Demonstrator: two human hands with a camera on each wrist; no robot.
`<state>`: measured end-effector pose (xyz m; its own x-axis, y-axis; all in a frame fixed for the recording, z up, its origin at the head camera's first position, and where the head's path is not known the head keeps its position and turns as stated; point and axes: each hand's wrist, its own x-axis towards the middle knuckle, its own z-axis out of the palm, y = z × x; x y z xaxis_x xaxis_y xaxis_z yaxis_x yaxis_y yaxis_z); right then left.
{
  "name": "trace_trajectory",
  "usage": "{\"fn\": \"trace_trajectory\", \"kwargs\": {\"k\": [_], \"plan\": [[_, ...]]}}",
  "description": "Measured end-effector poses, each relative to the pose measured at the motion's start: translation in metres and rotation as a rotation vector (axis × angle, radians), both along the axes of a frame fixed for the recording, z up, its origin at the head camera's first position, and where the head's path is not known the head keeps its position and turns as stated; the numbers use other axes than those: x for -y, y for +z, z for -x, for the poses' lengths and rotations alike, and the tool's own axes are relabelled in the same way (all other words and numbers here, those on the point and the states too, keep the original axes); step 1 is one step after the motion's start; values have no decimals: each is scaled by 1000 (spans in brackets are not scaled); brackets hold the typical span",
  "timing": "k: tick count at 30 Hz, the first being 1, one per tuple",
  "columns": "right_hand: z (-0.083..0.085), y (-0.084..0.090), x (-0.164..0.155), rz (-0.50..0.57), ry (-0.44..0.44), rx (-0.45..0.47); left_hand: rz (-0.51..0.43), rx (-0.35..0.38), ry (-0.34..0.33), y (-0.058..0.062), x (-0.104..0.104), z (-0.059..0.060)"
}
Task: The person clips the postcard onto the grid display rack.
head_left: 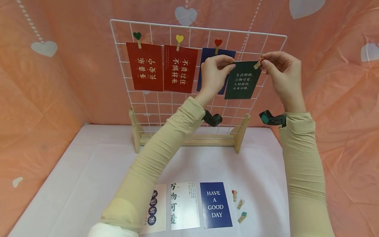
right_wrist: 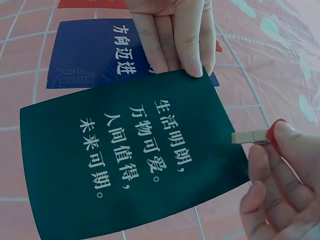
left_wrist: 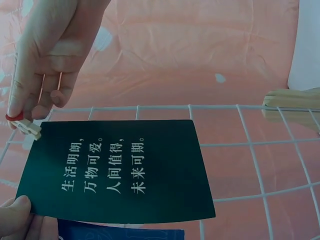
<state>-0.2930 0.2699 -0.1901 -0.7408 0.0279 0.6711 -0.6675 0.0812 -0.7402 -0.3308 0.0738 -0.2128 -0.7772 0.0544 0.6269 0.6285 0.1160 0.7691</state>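
Note:
My left hand [head_left: 214,73] pinches the upper left corner of a dark green card [head_left: 243,80] with white writing, held upright before the white wire grid [head_left: 165,107]. Between the thumb and fingers of my right hand [head_left: 285,73] is a small wooden clothespin [right_wrist: 250,137] with a red heart at its end. The tip of the clothespin overlaps the card's top edge near the right corner. Behind my left hand hangs a blue card [right_wrist: 90,52], partly hidden, under a clothespin with a red heart [head_left: 218,42].
Two red cards [head_left: 145,67] hang on the grid's left side from heart clothespins. Wooden feet [head_left: 134,131] support the grid. On the table [head_left: 97,151] lie a blue card [head_left: 216,204], a white card [head_left: 185,205], a cream card [head_left: 160,210] and loose clothespins [head_left: 240,204].

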Motion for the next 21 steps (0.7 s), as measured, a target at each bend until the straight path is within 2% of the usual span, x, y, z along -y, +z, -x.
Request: {"fn": "trace_trajectory", "kwargs": {"k": [10,21], "plan": [[-4,15,11,41,-22,-89,26,-79,53,10,-3,-2],[-3,20,14,16,-69,-130,21,-93,90,12,-6,-2]]}}
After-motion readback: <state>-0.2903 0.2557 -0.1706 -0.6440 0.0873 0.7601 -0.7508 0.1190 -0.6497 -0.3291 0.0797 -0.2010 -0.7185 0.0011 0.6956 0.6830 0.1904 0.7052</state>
